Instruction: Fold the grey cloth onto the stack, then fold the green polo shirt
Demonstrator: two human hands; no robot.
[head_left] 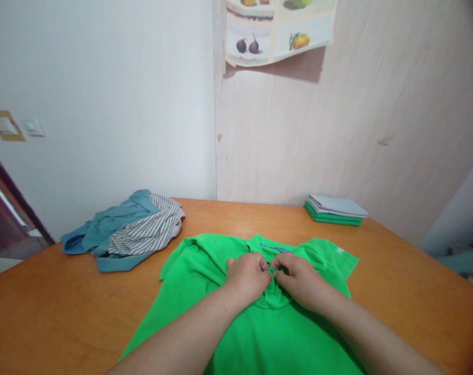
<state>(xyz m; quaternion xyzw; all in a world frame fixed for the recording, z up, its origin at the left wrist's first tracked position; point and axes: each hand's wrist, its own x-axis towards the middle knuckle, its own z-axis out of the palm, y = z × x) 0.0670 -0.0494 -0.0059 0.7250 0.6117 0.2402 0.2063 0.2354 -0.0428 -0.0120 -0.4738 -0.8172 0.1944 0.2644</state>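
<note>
A bright green polo shirt (205, 271) lies spread flat on the orange wooden table (45, 312), collar toward the far wall. My left hand (247, 276) and my right hand (298, 278) meet just below the collar, at the shirt's front opening. Both are closed in a pinch on the green cloth there, fingertips almost touching. What lies between the fingertips is too small to make out. My forearms rest across the shirt's body.
A loose heap of blue and grey-striped clothes (130, 232) lies at the table's back left. A small stack of folded clothes (333, 209) sits at the back right against the pale wood wall. A fruit poster (275, 31) hangs above.
</note>
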